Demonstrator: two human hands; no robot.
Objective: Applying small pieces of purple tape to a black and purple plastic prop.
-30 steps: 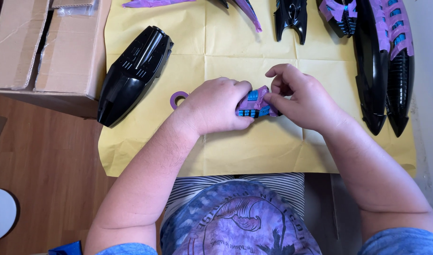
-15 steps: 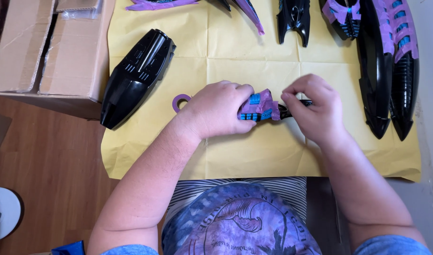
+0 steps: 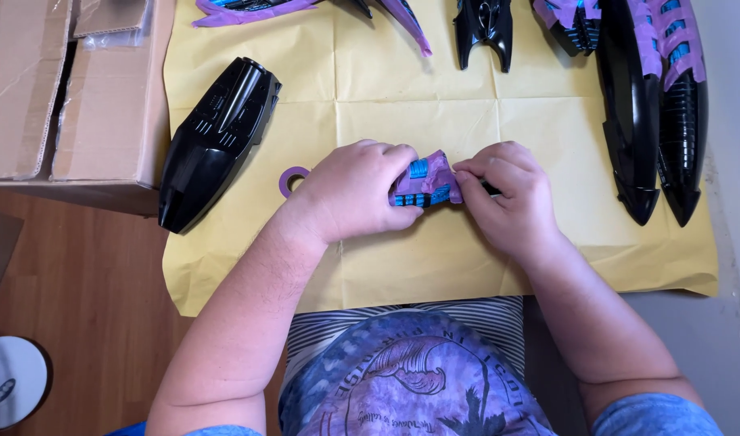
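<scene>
My left hand (image 3: 355,192) grips a small black part (image 3: 425,184) with blue panels, partly wrapped in purple masking tape, over yellow paper (image 3: 402,89). My right hand (image 3: 505,194) pinches the tape at the part's right end with thumb and fingers. A purple tape ring (image 3: 290,179) lies on the paper just left of my left hand, half hidden by it.
A large glossy black shell (image 3: 217,141) lies at the left of the paper. Long black parts with purple tape (image 3: 656,105) lie at the right, smaller ones (image 3: 483,24) along the top. Cardboard boxes (image 3: 55,97) stand at the left; a white round object (image 3: 11,379) sits on the wooden floor.
My right hand has shifted its fingers along the part's right end and now pinches the tape there. The left hand keeps its grip; the view has drifted slightly.
</scene>
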